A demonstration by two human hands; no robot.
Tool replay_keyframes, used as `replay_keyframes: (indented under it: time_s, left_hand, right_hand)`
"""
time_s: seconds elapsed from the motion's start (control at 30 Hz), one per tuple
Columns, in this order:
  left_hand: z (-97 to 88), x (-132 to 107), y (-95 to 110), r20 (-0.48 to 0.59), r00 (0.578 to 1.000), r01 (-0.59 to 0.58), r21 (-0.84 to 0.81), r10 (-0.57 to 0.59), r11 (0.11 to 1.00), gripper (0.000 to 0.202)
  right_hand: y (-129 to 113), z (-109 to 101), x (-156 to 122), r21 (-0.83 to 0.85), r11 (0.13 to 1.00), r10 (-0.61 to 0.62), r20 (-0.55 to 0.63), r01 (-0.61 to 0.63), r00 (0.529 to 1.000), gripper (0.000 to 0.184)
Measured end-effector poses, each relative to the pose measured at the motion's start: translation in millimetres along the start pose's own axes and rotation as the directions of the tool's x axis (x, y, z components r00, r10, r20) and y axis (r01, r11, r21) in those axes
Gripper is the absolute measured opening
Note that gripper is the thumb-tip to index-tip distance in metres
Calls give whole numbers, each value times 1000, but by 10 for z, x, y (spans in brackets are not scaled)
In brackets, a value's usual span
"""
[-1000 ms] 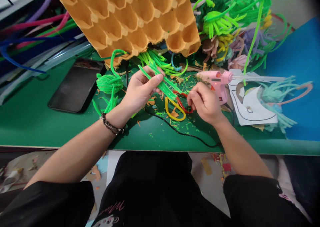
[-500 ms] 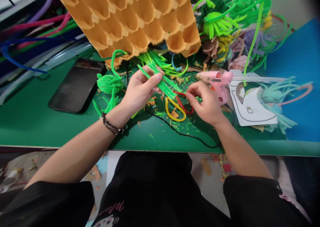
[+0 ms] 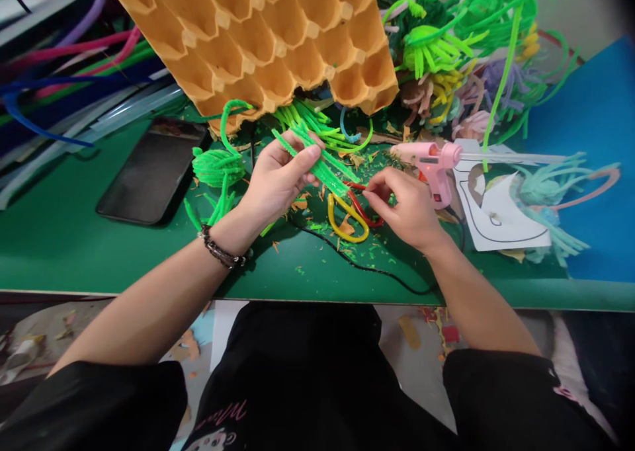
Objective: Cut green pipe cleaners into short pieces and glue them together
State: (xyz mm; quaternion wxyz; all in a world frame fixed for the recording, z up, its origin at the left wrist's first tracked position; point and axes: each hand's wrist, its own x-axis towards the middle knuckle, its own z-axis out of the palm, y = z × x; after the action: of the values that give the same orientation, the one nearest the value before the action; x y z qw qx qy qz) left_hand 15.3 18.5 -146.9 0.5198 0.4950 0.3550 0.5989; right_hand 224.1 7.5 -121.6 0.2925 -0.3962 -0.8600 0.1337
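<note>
My left hand is closed around a bundle of bright green pipe-cleaner pieces that slants down to the right above the green table. My right hand is just to the right of the bundle's lower end, its fingers pinched together near the tip; what they pinch is too small to make out. Under both hands lie scissors with yellow and red handles. A pink glue gun rests just beyond my right hand.
A large orange honeycomb tray leans over the back of the green table. A dark phone lies at the left. Piles of coloured pipe cleaners fill the back right. White paper and a black cord lie at the right.
My right hand has moved left and a little forward, from beside the glue gun to the lower end of the green bundle, and its fingers have pinched. The left hand has stayed put.
</note>
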Motion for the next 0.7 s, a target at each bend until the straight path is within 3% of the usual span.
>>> replay_keyframes:
  time_s: [0.23,0.37,0.53,0.7]
  left_hand:
    - [7,-6,0,-9,1000,0,7,0,1000,33]
    - [17,-13,3,-4,1000,-4,28,4,1000,32]
    - [32,-14,15,-19,1000,13,11,-13,1000,36]
    - [21,-11,6,5,1000,11,-13,-11,1000,32]
  right_hand:
    - [12,-4,0,7,998,57,0,-57,998,7]
    - [11,-10,-3,8,1000,-2,22,2,1000,10]
    - [-8,-6,-4,-29,994,-104,136,109,985,16]
    - [12,15,-5,-47,996,-69,145,76,987,8]
